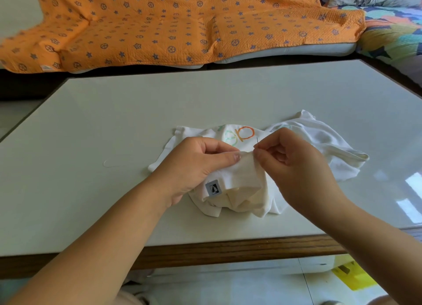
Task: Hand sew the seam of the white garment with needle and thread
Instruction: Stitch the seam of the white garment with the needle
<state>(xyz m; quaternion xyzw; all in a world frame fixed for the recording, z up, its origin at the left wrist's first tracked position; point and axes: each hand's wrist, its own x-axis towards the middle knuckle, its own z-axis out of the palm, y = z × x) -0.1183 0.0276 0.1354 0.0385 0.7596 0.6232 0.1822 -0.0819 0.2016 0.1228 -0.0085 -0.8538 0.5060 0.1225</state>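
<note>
Right fingers point(274, 140) pinch-tight on needle point(257, 141), left fingers point(229, 157) tight on white garment point(319, 142).

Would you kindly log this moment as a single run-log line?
phase: seam stitch | left hand: holds white garment edge | right hand: pinches needle above edge | garment on table

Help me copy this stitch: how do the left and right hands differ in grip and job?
The left hand grips the white cotton garment's folded edge; the right hand pinches a thin dark needle. The left hand's thumb lies flat along the fold; the right hand's thumb and forefinger meet tip to tip. Both work at the same fold.
</note>
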